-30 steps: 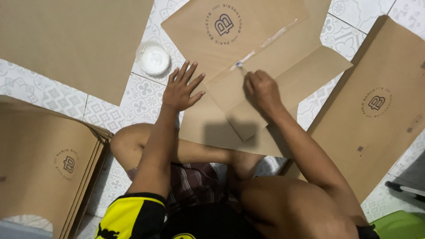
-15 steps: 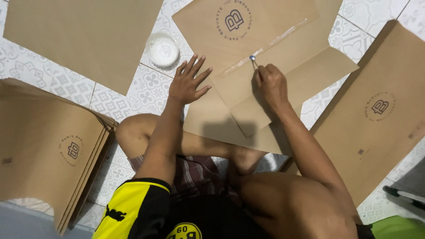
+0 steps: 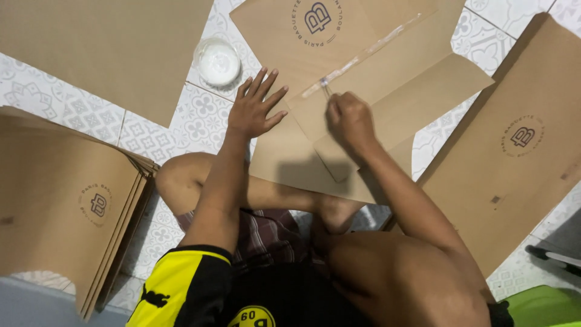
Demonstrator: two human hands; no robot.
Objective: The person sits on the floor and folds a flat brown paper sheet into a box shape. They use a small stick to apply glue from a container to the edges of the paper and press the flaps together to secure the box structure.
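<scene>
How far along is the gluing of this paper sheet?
Done: a shiny wet strip runs along the upper fold. In hand: right hand holds a small brush at its lower end; left hand presses the brown sheet flat. Left: flaps lie unfolded.

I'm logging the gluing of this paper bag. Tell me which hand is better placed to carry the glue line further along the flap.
Right. The right hand grips the small brush, its tip at the shiny glue strip. The left hand lies flat, fingers spread, pinning the brown paper sheet.
</scene>
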